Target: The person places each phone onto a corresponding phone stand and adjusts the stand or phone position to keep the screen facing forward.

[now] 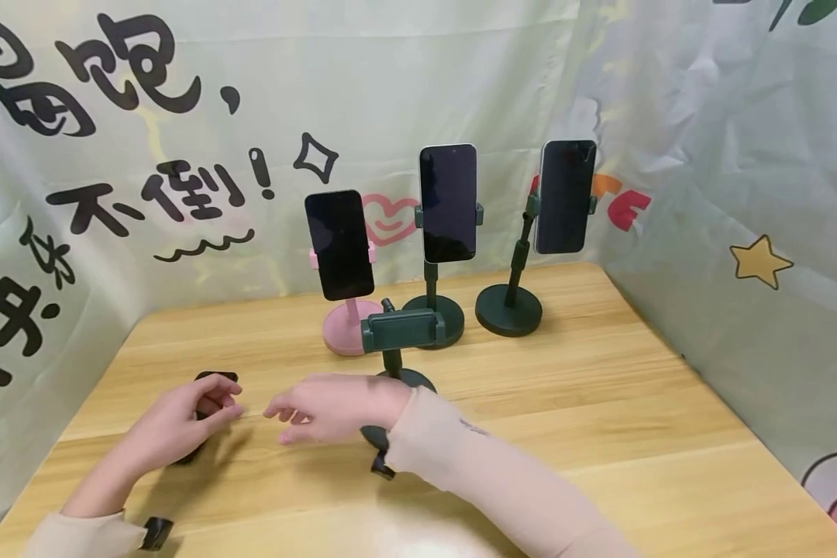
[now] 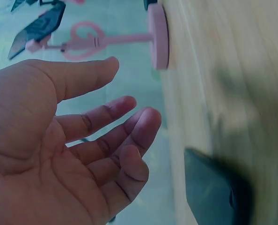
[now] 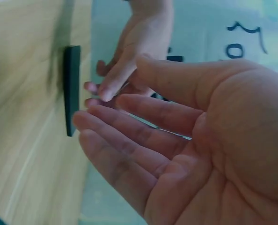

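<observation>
My left hand (image 1: 181,422) hovers above a dark phone (image 1: 216,377) lying on the table at the left, hiding most of it. In the left wrist view its fingers are loosely bent with nothing between them, and the phone (image 2: 209,187) lies below. My right hand (image 1: 338,404) reaches leftward, palm facing the other hand, with relaxed fingers that hold nothing in the right wrist view. Behind the right wrist stands a dark green phone stand (image 1: 403,329) with no phone in its clamp; the forearm covers part of its base.
At the back, a pink stand (image 1: 335,329) holds a black phone (image 1: 340,245). Two dark green stands (image 1: 509,310) beside it hold a phone (image 1: 449,203) and another phone (image 1: 566,197). Printed cloth (image 1: 704,155) hangs around the wooden table (image 1: 565,403).
</observation>
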`<move>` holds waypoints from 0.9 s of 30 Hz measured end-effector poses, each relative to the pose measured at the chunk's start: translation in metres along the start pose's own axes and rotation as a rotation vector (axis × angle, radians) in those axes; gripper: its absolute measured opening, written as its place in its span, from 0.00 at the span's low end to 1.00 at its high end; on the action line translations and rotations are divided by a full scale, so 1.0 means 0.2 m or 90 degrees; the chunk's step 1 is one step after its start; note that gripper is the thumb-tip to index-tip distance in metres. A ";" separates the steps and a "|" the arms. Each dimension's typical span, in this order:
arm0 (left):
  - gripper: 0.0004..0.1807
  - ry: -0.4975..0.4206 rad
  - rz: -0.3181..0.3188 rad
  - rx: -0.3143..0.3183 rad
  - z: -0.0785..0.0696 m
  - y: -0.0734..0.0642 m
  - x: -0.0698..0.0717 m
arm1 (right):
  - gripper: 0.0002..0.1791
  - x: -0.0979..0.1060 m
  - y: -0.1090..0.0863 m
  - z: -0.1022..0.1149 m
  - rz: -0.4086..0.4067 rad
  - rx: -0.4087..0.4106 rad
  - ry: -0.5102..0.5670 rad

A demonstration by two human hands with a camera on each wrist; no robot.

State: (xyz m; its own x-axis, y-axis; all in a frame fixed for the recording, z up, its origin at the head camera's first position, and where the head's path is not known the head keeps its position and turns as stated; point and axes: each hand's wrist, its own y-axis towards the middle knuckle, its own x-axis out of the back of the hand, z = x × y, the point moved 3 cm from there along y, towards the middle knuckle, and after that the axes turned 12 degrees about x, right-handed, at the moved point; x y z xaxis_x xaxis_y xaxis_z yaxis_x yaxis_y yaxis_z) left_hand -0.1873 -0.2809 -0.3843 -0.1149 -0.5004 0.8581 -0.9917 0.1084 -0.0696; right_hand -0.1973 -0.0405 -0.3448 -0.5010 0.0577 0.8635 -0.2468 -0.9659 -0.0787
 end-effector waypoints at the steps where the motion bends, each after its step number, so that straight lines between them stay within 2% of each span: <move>1: 0.18 0.007 -0.009 0.006 0.03 -0.01 0.01 | 0.28 0.00 0.04 0.00 0.003 -0.006 0.000; 7: 0.20 0.051 -0.065 0.041 0.17 -0.05 0.04 | 0.30 0.03 0.23 -0.02 0.004 -0.037 -0.028; 11: 0.24 0.070 -0.077 0.054 0.25 -0.08 0.06 | 0.31 0.02 0.32 -0.06 0.000 -0.066 -0.041; 14: 0.30 0.085 -0.080 0.089 0.31 -0.10 0.06 | 0.31 0.01 0.39 -0.09 -0.004 -0.079 -0.027; 16: 0.36 0.095 -0.073 0.119 0.34 -0.12 0.06 | 0.31 0.01 0.42 -0.11 -0.009 -0.091 -0.006; 20: 0.46 0.107 -0.030 0.171 0.40 -0.13 0.05 | 0.31 0.00 0.46 -0.14 -0.017 -0.112 0.017; 24: 0.53 0.113 -0.002 0.200 0.43 -0.14 0.04 | 0.31 -0.01 0.51 -0.16 -0.014 -0.111 0.003; 27: 0.54 0.125 -0.015 0.202 0.44 -0.14 0.04 | 0.31 -0.01 0.56 -0.18 -0.007 -0.110 0.001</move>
State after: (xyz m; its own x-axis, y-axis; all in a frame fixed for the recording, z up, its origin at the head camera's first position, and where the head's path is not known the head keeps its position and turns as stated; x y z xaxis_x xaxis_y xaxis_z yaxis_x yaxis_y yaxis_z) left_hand -0.1654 -0.3632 -0.4209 -0.1090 -0.3227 0.9402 -0.9661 -0.1884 -0.1766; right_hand -0.2529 -0.1392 -0.3736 -0.4992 0.0681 0.8638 -0.3907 -0.9075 -0.1542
